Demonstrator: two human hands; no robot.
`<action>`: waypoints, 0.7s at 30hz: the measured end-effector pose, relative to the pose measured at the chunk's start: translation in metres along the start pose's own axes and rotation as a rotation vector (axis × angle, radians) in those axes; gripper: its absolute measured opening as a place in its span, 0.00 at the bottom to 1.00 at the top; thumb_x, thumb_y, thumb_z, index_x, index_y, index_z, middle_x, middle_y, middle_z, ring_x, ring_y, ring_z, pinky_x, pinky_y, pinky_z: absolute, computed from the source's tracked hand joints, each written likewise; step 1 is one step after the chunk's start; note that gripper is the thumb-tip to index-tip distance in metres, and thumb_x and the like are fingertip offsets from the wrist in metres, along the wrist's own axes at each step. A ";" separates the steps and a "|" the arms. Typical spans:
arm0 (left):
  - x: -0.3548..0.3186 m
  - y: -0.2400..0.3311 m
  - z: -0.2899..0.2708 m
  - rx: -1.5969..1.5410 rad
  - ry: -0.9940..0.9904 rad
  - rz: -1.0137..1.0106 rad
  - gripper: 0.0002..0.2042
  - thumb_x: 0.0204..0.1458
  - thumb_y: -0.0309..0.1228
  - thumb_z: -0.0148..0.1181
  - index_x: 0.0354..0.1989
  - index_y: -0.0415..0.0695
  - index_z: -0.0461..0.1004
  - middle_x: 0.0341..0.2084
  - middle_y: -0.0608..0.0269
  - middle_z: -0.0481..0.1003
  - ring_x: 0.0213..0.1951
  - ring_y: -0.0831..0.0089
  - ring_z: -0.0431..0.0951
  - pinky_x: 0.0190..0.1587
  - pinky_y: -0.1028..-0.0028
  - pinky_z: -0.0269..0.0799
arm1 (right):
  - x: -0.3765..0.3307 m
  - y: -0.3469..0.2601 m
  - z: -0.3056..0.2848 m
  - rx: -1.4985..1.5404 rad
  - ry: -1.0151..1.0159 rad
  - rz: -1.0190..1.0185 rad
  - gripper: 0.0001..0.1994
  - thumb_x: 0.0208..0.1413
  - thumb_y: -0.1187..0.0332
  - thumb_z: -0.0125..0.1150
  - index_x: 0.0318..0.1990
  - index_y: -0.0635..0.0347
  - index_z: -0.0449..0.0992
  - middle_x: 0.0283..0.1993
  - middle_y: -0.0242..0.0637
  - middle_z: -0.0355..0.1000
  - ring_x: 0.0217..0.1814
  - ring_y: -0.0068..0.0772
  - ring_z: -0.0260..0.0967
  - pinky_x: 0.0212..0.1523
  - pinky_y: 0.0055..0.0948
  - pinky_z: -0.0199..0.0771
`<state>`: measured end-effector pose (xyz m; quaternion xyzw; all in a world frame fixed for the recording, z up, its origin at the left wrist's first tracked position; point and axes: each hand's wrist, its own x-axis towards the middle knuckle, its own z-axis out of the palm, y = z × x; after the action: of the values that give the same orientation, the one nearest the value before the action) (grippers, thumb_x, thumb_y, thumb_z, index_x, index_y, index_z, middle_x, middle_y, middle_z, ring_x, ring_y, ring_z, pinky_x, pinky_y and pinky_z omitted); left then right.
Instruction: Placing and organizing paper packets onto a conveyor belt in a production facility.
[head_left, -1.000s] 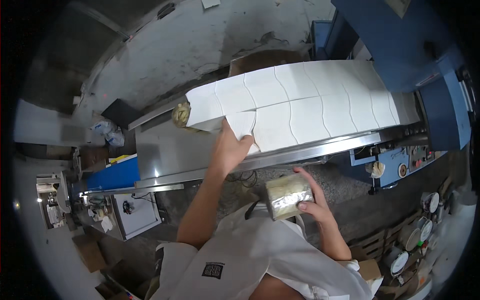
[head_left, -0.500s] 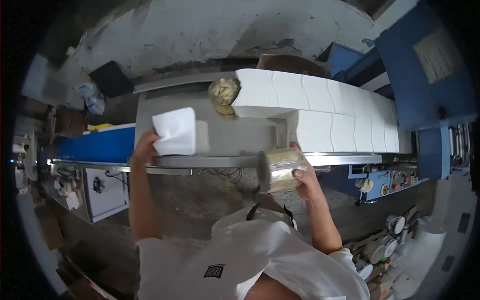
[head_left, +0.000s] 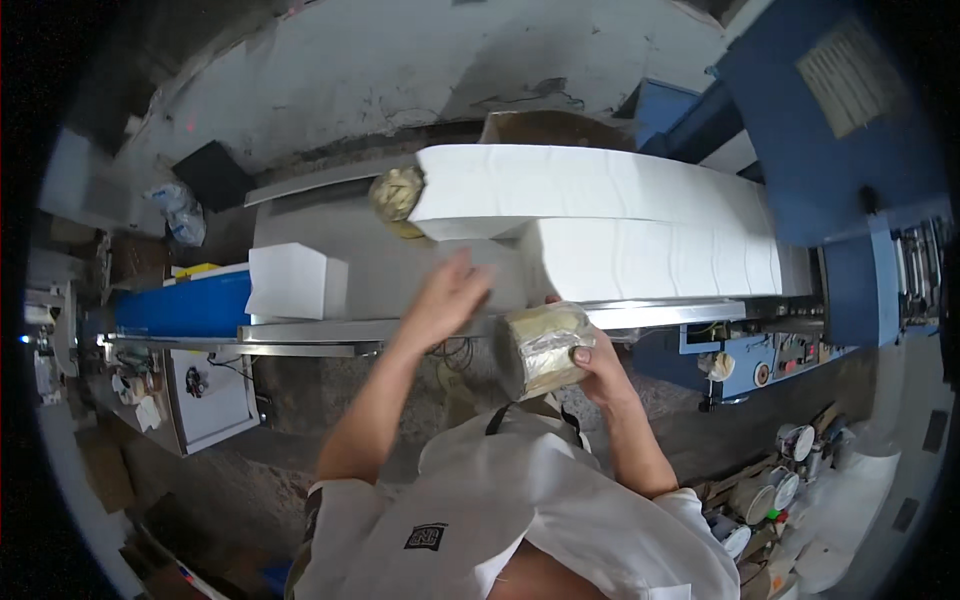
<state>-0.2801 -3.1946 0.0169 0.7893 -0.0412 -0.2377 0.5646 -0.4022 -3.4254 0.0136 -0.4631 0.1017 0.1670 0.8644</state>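
Right hand [head_left: 598, 362] grips tape roll [head_left: 543, 345]; left hand [head_left: 447, 297] (open) over conveyor [head_left: 400, 270].

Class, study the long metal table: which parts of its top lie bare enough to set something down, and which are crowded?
Bare metal lies between the single white block and the white stacks, under the left hand. The table's right half is crowded with stacks; a crumpled wad borders the far one.

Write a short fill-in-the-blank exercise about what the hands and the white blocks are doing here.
1. The right hand holds a foil-wrapped yellowish ____.
2. The left hand hovers over the grey metal conveyor table, holding ____.
3. A single white rectangular block sits to the ____ of the left hand.
4. The long rows of white blocks lie in front of a ____ machine.

Missing words: roll; nothing; left; blue
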 end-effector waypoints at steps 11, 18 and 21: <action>0.056 0.073 0.154 0.514 0.107 0.027 0.52 0.48 0.50 0.59 0.64 0.15 0.39 0.50 0.25 0.70 0.53 0.43 0.74 0.56 0.61 0.69 | -0.068 -0.039 -0.105 0.175 -0.104 -0.017 0.47 0.45 0.57 0.67 0.69 0.71 0.52 0.62 0.46 0.65 0.64 0.37 0.63 0.66 0.31 0.57; 0.051 0.092 0.153 0.518 0.149 -0.045 0.41 0.44 0.37 0.61 0.62 0.20 0.51 0.46 0.31 0.73 0.49 0.44 0.76 0.54 0.62 0.71 | -0.057 -0.043 -0.099 0.184 -0.159 0.005 0.46 0.46 0.58 0.67 0.70 0.69 0.51 0.63 0.47 0.64 0.65 0.37 0.62 0.66 0.32 0.57; 0.047 0.073 0.122 0.284 0.179 0.062 0.31 0.43 0.28 0.61 0.60 0.32 0.63 0.46 0.44 0.76 0.47 0.56 0.78 0.51 0.65 0.74 | -0.042 -0.040 -0.087 0.169 -0.189 -0.002 0.48 0.44 0.57 0.69 0.71 0.68 0.50 0.64 0.47 0.62 0.66 0.38 0.60 0.66 0.32 0.56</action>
<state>-0.2750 -3.3428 0.0379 0.8775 -0.0482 -0.1407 0.4560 -0.4272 -3.5267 0.0104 -0.3708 0.0329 0.1999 0.9064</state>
